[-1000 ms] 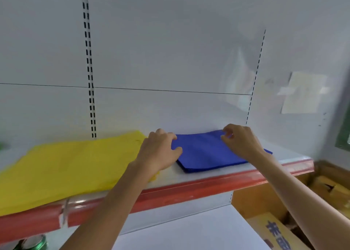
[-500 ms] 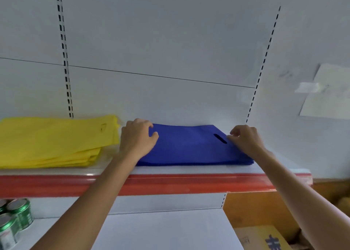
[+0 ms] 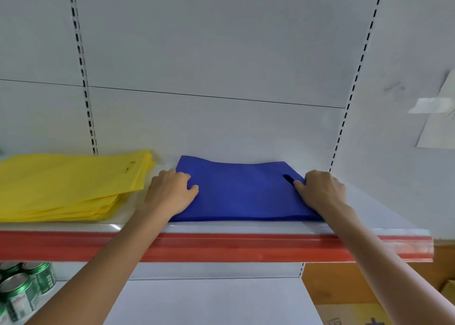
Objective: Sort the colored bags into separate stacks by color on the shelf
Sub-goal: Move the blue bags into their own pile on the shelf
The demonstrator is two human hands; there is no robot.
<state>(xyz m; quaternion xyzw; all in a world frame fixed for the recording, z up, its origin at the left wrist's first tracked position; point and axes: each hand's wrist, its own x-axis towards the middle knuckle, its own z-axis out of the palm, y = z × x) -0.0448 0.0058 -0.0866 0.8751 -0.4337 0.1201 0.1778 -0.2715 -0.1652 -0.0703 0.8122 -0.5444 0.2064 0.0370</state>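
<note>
A stack of blue bags (image 3: 242,191) lies flat on the white shelf (image 3: 384,214) with a red front strip. My left hand (image 3: 171,193) grips the stack's left edge, thumb on top and fingers curled at the side. My right hand (image 3: 320,189) holds the right edge beside the dark handle slot, fingers curled onto the fabric. To the left, apart from the blue stack, lies a stack of yellow bags (image 3: 66,186), its layers fanned at the front.
The shelf's white back panel (image 3: 221,53) with slotted uprights stands just behind the bags. Green cans (image 3: 22,290) sit on the lower shelf at bottom left. Cardboard boxes (image 3: 357,315) are at lower right. A taped paper (image 3: 438,117) hangs on the right wall.
The view has swung so the shelf sits level and closer. Both hands have shifted outward to the blue stack's two side edges; the stack now lies squarer to the shelf front.
</note>
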